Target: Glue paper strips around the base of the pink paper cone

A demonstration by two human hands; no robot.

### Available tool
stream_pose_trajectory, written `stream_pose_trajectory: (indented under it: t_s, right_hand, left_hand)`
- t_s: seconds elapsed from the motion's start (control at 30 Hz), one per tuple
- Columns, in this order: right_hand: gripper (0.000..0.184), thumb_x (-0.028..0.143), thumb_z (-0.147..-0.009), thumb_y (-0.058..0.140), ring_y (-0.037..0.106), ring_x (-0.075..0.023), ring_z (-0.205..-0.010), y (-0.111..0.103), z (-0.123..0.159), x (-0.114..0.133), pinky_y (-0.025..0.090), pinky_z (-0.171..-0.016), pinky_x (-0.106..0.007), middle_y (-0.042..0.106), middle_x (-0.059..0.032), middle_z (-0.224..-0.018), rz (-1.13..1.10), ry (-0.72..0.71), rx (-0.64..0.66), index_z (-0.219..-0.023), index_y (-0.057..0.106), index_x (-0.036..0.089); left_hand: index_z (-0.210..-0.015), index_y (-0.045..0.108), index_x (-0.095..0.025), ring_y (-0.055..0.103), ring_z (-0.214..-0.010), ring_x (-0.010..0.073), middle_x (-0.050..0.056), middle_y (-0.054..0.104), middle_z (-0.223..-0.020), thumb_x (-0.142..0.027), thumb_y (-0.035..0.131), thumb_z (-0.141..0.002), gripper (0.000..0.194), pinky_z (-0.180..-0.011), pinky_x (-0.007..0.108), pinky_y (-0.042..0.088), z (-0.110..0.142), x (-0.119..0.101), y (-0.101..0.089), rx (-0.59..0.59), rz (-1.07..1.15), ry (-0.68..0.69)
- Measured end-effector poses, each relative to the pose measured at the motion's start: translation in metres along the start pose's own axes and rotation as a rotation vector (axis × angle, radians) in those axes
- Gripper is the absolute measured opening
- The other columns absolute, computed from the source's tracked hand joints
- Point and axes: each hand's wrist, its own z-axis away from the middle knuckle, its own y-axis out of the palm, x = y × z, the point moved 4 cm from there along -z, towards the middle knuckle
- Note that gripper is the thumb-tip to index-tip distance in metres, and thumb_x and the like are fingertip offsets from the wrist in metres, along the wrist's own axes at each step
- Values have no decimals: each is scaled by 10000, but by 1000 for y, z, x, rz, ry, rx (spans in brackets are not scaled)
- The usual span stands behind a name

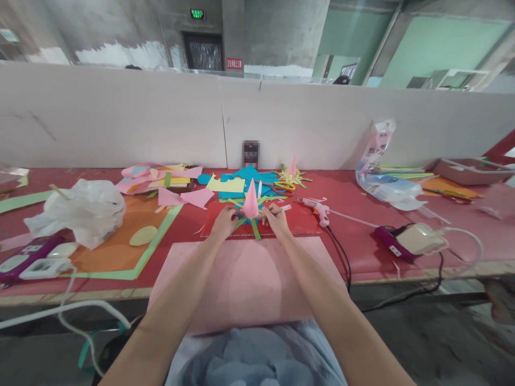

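Observation:
A pink paper cone (250, 200) stands upright on green paper strips (255, 227) laid over a red sheet (301, 221). My left hand (225, 221) is closed on the strips at the cone's left base. My right hand (274, 217) pinches a thin white stick (284, 208) just right of the cone. A large pink sheet (245, 279) lies in front of me, under my forearms.
A glue gun (317, 207) with a black cord lies right of the red sheet. Scissors (279, 186), blue and yellow paper scraps (233, 182) and a second cone (292, 167) sit behind. A white plastic bag (86, 209) and orange sheet (116, 244) lie left; power strips at both sides.

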Motion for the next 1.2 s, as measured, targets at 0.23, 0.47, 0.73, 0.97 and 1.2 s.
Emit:
stream_pose_trajectory:
  t_s: [0.23, 0.47, 0.73, 0.97, 1.2]
  right_hand:
    - [358, 470, -763, 574, 467, -106, -349, 2, 0, -2, 351, -403, -218, 541, 30, -403, 81, 11, 41, -585, 391, 221]
    - [326, 449, -765, 556, 467, -110, -348, 3, 0, -4, 347, -392, -221, 563, 33, -427, 117, 21, 48, -596, 386, 227]
    - [313, 423, -762, 560, 462, -104, -342, 4, 0, -3, 336, -387, -218, 569, 29, -426, 64, 13, 57, -590, 393, 223]
    - [290, 384, -754, 551, 448, -100, -335, 4, 2, 2, 316, -381, -218, 603, 14, -454, 91, 15, 63, -580, 385, 222]
    - [308, 422, -749, 547, 462, -106, -350, 3, 2, 2, 333, -393, -221, 594, 16, -449, 85, 27, 59, -585, 378, 225]
  left_hand:
    - [-928, 685, -207, 604, -972, 164, 49, 609, -1047, -71, 496, -779, 277, -928, 290, 480, 0, 0, 0, 5, -13, -6]
    - [-922, 689, -203, 604, -981, 166, 50, 606, -1043, -76, 497, -778, 272, -933, 286, 481, -1, 1, 0, 1, -4, -8]
    - [-921, 691, -201, 601, -976, 160, 50, 608, -1046, -61, 486, -773, 289, -945, 290, 473, -2, 2, 1, 7, -4, -15]
    - [-926, 691, -206, 594, -997, 164, 50, 603, -1044, -73, 494, -780, 279, -950, 287, 464, 0, -1, -1, 1, -12, -1]
    - [-923, 690, -207, 592, -994, 157, 46, 602, -1039, -69, 493, -780, 280, -954, 284, 462, -1, 0, 0, 10, -15, -6]
